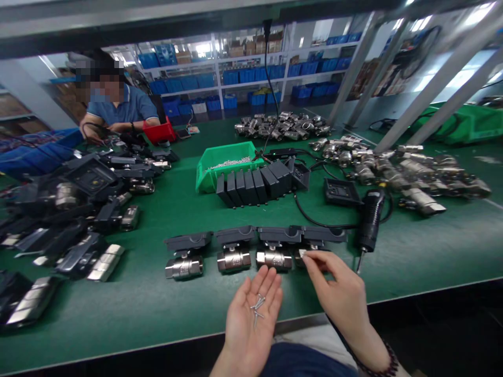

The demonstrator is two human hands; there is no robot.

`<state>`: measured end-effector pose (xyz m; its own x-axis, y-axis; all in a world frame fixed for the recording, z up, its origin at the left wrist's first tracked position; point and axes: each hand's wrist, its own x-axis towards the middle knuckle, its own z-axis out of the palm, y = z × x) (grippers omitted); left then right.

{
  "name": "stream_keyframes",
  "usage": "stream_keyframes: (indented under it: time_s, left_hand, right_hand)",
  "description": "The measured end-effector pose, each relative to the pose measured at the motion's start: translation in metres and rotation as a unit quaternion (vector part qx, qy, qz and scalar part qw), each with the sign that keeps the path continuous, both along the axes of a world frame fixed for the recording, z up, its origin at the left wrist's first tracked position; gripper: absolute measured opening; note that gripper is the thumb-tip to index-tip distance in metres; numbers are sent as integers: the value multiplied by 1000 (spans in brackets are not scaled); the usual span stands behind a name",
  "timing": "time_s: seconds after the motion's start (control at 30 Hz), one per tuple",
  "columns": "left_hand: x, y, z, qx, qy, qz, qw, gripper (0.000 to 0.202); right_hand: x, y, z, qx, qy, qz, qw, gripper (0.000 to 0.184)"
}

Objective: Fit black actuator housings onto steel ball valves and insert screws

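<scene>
My left hand (251, 319) lies palm up at the table's front edge, fingers stretched out, with a few small silver screws (257, 306) resting on the palm. My right hand (338, 296) reaches forward, thumb and forefinger pinched at the rightmost valve (314, 238) in a row of several metal valves with dark grey actuator housings, among them one at the left end (184, 256) and two in the middle (233, 250) (275, 248). What the pinch holds is too small to make out. A black electric screwdriver (370, 220) lies just right of the row.
A green bin of screws (226, 165) and a row of black covers (257, 186) sit behind the valves. Assembled units pile at the left (78, 209); bare metal valve bodies pile at the back (281, 125) and right (408, 173). Another person (118, 104) works at the far left.
</scene>
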<state>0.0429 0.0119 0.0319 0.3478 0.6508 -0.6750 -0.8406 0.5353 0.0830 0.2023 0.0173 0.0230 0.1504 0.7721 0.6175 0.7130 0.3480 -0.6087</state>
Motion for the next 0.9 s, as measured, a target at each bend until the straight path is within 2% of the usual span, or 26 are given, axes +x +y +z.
stream_keyframes:
  time_s: [0.07,0.2,0.47,0.63,0.73,0.83,0.9]
  left_hand:
    - [1,0,-2,-6,6,2,1000,33]
    - [2,-1,-3,-14,9,-2,1000,31]
    - [-2,-2,0,-13,4,20,1000,28]
    - [-3,-3,1,-5,-2,25,1000,29]
    - [-3,-4,3,-2,-2,27,1000,29]
    - [-3,-5,4,6,-4,27,1000,31]
    - [-2,-6,4,18,-11,19,1000,32]
  right_hand:
    - [11,8,-5,25,-30,-44,998,11]
    - [18,19,-12,39,-60,-62,996,13]
    - [16,22,-7,20,-76,-70,994,23]
    - [18,24,-10,41,-65,-109,991,20]
    - [21,24,-9,29,-78,-102,991,25]
    - [19,16,1,29,-91,-88,992,25]
    - [11,5,10,36,-88,-37,995,17]
